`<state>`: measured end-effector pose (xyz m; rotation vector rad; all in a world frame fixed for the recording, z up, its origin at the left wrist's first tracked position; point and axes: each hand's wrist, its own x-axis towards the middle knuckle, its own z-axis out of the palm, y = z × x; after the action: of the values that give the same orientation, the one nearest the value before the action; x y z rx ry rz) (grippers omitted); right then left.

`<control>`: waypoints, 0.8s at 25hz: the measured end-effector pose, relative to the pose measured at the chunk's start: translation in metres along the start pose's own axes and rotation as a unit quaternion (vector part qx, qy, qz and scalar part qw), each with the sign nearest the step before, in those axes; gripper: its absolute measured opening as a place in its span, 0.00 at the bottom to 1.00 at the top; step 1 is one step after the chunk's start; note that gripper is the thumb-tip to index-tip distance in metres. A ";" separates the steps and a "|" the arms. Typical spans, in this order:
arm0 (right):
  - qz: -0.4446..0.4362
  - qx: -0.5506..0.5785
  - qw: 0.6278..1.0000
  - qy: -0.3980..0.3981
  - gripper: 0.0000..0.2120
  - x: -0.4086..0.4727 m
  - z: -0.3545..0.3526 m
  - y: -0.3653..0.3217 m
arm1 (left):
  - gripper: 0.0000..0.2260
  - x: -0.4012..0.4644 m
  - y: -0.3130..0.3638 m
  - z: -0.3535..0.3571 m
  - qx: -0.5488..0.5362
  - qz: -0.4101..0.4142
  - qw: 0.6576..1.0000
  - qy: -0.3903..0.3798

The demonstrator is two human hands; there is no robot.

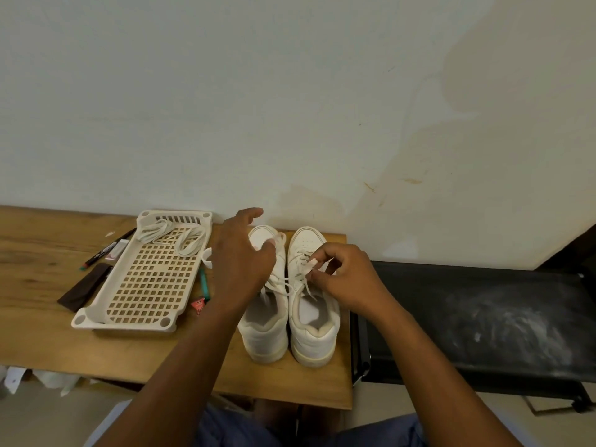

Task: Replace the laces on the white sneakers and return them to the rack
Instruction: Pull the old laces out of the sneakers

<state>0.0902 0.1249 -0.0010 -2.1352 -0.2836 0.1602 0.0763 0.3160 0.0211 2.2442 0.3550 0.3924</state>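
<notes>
Two white sneakers stand side by side near the right end of the wooden table (48,333), toes toward the wall. My right hand (345,279) is over the right sneaker (314,330) and pinches its white lace (306,271) between thumb and fingers. My left hand (240,262) hovers over the left sneaker (264,330) with fingers spread and relaxed, the thumb near the lace by the toe; it holds nothing that I can see. A cream perforated rack (145,285) lies flat on the table left of the shoes, with a loose white lace (174,235) coiled at its far end.
Left of the rack lie markers (109,246), an eraser (116,250) and a dark flat case (84,287). A green pen (204,283) and a small red wrapper (198,304) sit between rack and shoes. A black dusty bench (483,321) adjoins the table on the right. The wall is close behind.
</notes>
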 end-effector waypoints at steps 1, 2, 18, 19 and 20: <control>0.011 0.040 0.999 0.003 0.04 0.001 -0.002 -0.002 | 0.20 -0.001 -0.002 0.002 0.019 0.027 0.999 -0.018; 0.026 0.089 0.996 0.010 0.04 0.001 -0.005 -0.005 | 0.17 0.000 -0.003 0.004 0.016 0.051 0.998 -0.038; -0.009 -0.026 0.986 0.162 0.06 0.004 -0.019 0.007 | 0.04 -0.015 0.004 0.021 0.071 0.133 0.975 -0.163; -0.009 -0.042 0.994 0.097 0.04 0.004 -0.015 0.006 | 0.02 -0.014 0.004 0.020 0.065 0.122 0.977 -0.161; -0.004 -0.061 0.997 0.038 0.03 0.004 -0.010 0.006 | 0.02 -0.013 0.004 0.019 0.062 0.113 0.980 -0.154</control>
<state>0.0969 0.1143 -0.0004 -2.2545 -0.2634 0.0583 0.0722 0.2956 0.0099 2.4296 -0.0413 0.1363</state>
